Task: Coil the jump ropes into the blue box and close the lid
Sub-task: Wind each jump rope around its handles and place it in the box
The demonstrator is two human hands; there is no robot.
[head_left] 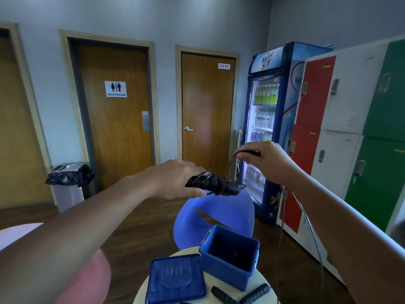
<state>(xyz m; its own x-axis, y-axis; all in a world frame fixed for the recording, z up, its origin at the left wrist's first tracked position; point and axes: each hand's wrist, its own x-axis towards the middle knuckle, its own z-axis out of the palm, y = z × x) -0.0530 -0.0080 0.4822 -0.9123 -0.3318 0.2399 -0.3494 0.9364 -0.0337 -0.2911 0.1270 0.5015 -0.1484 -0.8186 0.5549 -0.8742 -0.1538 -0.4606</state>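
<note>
My left hand (175,178) grips the black handles of a jump rope (215,184), held level in the air above the table. My right hand (266,160) pinches the thin rope cable (230,163), which arcs down to the handles; more cable hangs below my right wrist. The open blue box (230,255) stands on the round table with dark rope inside. Its blue lid (176,279) lies flat to the box's left. Two black handles of another rope (255,294) lie on the table in front of the box.
A blue chair (219,211) stands behind the round white table (260,279). A drinks fridge (269,119) and coloured lockers (341,128) line the right wall. Wooden doors and a bin (68,181) are at the back. A pink seat (87,277) is at lower left.
</note>
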